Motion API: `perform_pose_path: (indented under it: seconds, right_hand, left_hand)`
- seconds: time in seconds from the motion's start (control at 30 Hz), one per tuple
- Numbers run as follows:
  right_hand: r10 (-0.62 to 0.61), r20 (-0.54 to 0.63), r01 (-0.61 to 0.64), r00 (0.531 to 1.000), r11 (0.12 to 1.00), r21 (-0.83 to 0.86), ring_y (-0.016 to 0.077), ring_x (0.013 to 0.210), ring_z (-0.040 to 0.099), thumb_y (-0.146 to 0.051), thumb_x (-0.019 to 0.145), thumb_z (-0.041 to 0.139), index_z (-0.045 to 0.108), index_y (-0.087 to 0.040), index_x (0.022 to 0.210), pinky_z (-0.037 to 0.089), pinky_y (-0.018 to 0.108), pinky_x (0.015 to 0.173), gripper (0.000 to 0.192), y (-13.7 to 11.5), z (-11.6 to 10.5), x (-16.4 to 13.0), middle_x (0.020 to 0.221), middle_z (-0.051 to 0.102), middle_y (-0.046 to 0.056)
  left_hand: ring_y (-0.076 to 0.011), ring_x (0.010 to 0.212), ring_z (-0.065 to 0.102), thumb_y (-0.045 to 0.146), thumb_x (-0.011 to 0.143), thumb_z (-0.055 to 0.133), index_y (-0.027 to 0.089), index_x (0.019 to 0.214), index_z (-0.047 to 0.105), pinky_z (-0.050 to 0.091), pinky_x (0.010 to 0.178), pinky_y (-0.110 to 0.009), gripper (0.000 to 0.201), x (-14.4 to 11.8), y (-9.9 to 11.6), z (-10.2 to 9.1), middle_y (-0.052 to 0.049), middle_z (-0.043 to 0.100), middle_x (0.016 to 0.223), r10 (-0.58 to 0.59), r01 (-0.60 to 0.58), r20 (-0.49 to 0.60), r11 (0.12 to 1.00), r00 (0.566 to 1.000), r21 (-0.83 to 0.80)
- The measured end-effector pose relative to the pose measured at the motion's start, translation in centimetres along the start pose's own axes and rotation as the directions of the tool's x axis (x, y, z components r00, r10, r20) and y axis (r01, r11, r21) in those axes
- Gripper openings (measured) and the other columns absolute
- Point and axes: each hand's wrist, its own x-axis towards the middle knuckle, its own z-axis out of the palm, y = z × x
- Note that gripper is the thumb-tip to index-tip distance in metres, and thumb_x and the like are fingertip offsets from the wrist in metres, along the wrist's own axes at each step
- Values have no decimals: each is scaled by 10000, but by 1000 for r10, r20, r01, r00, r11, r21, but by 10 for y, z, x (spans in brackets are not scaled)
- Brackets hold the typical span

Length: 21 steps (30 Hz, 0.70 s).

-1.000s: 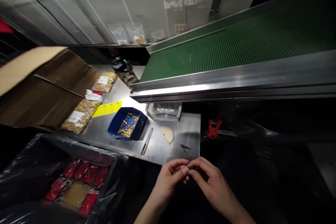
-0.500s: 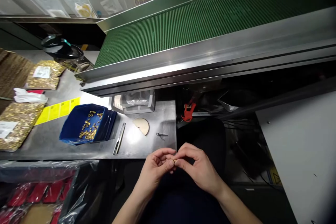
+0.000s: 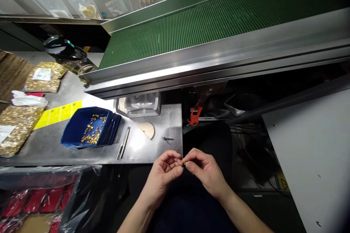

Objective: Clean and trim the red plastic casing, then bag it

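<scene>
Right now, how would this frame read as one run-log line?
left hand: pinching small gold part | right hand: pinching same part | blue tray: gold parts inside, on metal table

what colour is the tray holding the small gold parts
Dark blue tray, clearest in the head view.

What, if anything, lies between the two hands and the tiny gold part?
Nothing visible does. The left hand and right hand already pinch the small gold-coloured metal part between their fingertips, just off the steel table's near edge.

the left hand (image 3: 164, 171) and right hand (image 3: 205, 171) have risen slightly, pinching the tiny gold-coloured metal piece (image 3: 185, 163) nearer the steel table edge (image 3: 164, 158).
</scene>
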Motion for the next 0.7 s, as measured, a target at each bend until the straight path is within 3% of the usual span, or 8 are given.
perform_pose_path:
  seconds: [0.27,0.43,0.57,0.7]
  right_hand:
    - [-18,-85,4,996,987,-162,133,837,625,-307,969,660,763,-237,975,471,245,757,125,-1,11,-20,909,662,6]
    - [-12,-81,-9,997,967,-256,131,845,626,-287,966,652,755,-250,979,473,236,771,110,2,22,-34,916,656,1]
    - [-9,-31,-3,999,922,-387,131,870,633,-275,977,634,750,-264,991,478,230,785,118,4,31,-44,956,666,1]
    - [-38,5,36,999,889,-457,131,889,638,-274,998,604,747,-272,1007,486,229,801,143,5,36,-43,984,671,5]
  left_hand:
    - [-91,835,572,230,832,840,201,1070,665,446,824,-218,296,-11,-10,-1,-4,641,921,-34,38,60,998,998,-60]
    - [-140,905,601,255,812,857,156,962,664,438,859,-252,264,-17,-25,-10,-38,661,935,-79,78,137,997,987,11]
    - [-118,800,564,213,774,871,144,867,641,414,766,-224,257,-17,-39,-17,-11,624,806,-63,69,115,997,991,-47]
    - [-119,797,574,174,782,849,149,898,659,422,753,-219,225,-14,-44,-25,-19,636,830,-72,83,76,985,995,-152]
